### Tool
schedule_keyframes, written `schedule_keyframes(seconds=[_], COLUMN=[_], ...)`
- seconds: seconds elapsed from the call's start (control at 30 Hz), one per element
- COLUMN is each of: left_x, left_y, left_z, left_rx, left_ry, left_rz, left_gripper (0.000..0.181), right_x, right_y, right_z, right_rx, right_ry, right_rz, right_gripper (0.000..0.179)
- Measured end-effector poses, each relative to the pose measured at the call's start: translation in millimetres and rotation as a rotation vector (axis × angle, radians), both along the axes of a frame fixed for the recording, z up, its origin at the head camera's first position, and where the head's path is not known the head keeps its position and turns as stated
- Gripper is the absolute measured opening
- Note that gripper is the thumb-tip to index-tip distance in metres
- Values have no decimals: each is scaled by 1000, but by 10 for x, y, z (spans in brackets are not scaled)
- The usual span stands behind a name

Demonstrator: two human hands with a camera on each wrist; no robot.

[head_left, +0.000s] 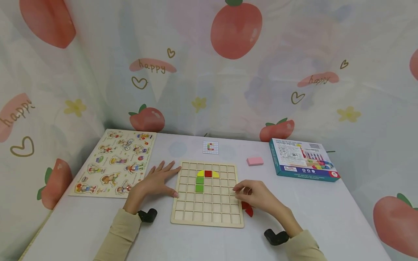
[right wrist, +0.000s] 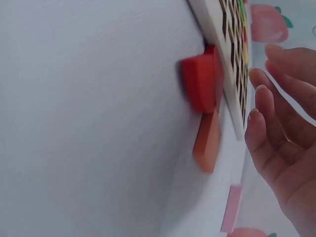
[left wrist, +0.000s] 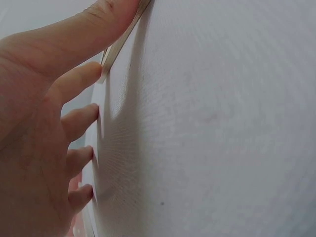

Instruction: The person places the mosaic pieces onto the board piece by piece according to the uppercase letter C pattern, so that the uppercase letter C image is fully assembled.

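A wooden grid board (head_left: 207,219) lies mid-table. In its upper part sit a red square (head_left: 208,174) between two yellow rounded pieces (head_left: 216,174) and two green squares (head_left: 199,188) below the left one. My left hand (head_left: 155,184) has its fingers spread, with thumb and index finger touching the board's left edge. My right hand (head_left: 258,195) hovers over the right edge with fingers loosely bent. Nothing shows between its fingertips (right wrist: 261,89). Under it, beside the board, lie red pieces (head_left: 249,211); the right wrist view shows a red block (right wrist: 200,81) and an orange-red one (right wrist: 207,143).
Behind the board lies a small pattern card (head_left: 210,147) with a coloured grid design. A pink block (head_left: 254,161) rests to the right, near a boxed set (head_left: 303,159). On the left is a picture puzzle board (head_left: 111,163). A printed curtain (head_left: 228,90) hangs behind the table.
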State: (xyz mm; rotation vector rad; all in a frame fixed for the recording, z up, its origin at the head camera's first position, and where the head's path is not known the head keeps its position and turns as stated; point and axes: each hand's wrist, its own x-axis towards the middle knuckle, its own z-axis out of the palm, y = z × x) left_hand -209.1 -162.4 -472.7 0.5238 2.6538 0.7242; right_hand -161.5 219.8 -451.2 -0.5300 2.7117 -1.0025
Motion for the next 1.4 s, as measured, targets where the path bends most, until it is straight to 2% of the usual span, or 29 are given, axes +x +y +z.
schedule_keyframes(seconds=[0.2,0.5,0.87,1.07,1.4], left_x=[-4,-3,-1,-1,3], left_y=[-5,-18,-15,-7,-12], left_z=[1,-1,-7,-8,-19], left_rx=[-3,-7,4,9,8], left_ry=[4,15,16,7,-1], left_rz=[1,0,0,3,6], left_gripper=[103,103,103,103,103], right_x=[28,33,42,52,43], right_y=[149,263,238,215,235], right_z=[-41,-74,-93,-103,-78], right_rx=[23,65,65,77,27], right_ry=[-28,-46,-37,-47,-48], right_rz=[-43,-3,63,44,21], right_gripper=[18,20,26,20,15])
